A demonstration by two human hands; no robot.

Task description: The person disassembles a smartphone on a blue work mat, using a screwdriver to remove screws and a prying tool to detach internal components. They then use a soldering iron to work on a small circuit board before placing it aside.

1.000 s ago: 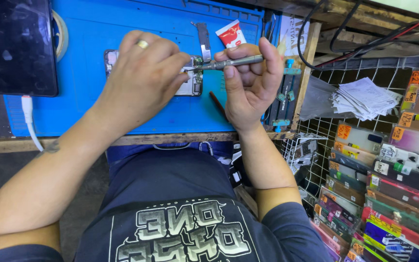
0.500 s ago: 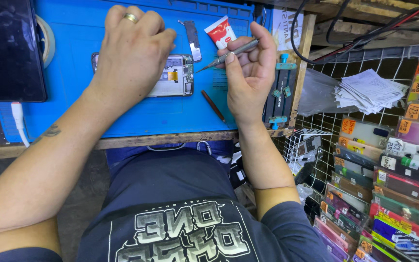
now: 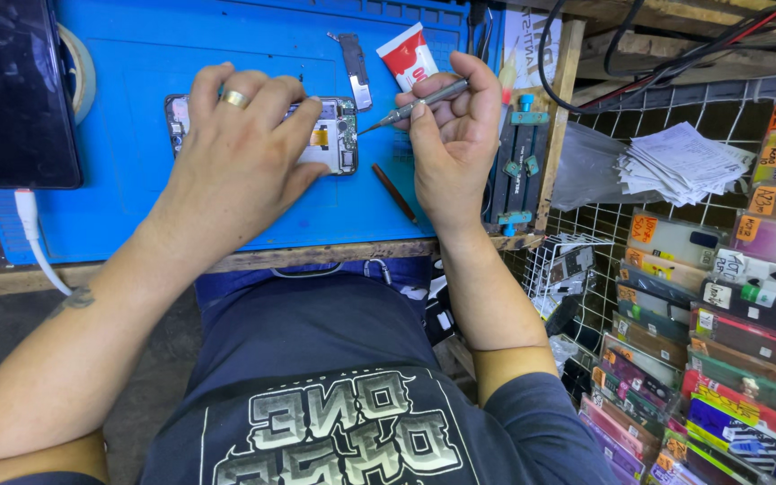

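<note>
One opened phone (image 3: 334,135) lies flat on the blue mat (image 3: 136,224). The left hand (image 3: 240,148) covers it, fingers spread and pressing down. The right hand (image 3: 451,135) pinches one screwdriver (image 3: 410,106) between thumb and fingertips, its tip just beside the phone's right edge. One red tube (image 3: 409,56) and one metal plate (image 3: 354,65) lie beyond the fingers. One thin stick (image 3: 394,193) lies between the hands, with bare mat around it.
</note>
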